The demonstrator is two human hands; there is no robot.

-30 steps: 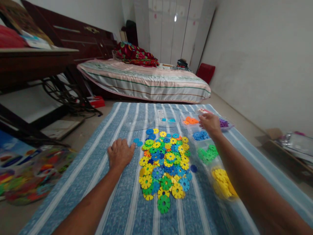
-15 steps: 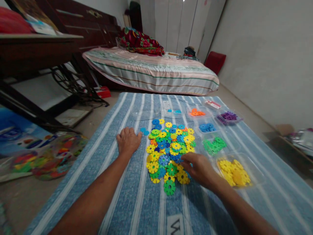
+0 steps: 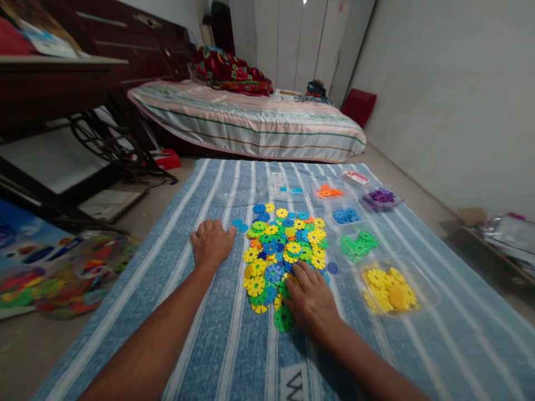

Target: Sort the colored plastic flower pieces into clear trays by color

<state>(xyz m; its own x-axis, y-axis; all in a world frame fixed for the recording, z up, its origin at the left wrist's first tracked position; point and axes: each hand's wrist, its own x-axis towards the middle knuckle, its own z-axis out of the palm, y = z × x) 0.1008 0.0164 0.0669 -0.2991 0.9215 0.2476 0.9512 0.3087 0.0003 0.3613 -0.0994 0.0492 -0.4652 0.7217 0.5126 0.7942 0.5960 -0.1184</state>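
Pile of flat plastic snowflake discs [image 3: 284, 250] lies mid-blanket; yellow, green, blue and a few orange pieces overlap loosely, each a thin round with notched petal edges and a hole at the centre. Right hand [image 3: 311, 301] lies palm down on the pile's 5 o'clock corner, fingers spread and flat over yellow and green discs; whether anything is pinched beneath, cannot tell. One large green disc [image 3: 283, 319] pokes out at the hand's 9 o'clock. Left hand [image 3: 211, 245] rests at the pile's 9 o'clock, fingers loosely curled on the cloth, holding nothing; two small blue discs [image 3: 239, 225] sit just beside its fingertips.

Risk, as judged: the discs are slick and stacked shallow; a sideways drag of the flat palm could fan them over the blanket's edge-side stripes or shove mixed colours toward the trays; notched rims could snag and lift neighbours together.

At 3 o'clock of the pile, clear thin-walled plastic trays: yellow discs in the nearest tray [image 3: 430, 303]; green discs [image 3: 357, 247] beyond; then blue discs [image 3: 346, 215], orange pieces [image 3: 328, 192] and a purple lot [image 3: 381, 196] toward 1 o'clock.

All on a blue-and-white striped blanket [image 3: 217, 356], soft woven nap, spread on the floor; a bed with a striped cover [image 3: 251, 125] at 12 o'clock; dark wooden table with iron treadle frame [image 3: 104, 142] at 10 o'clock.
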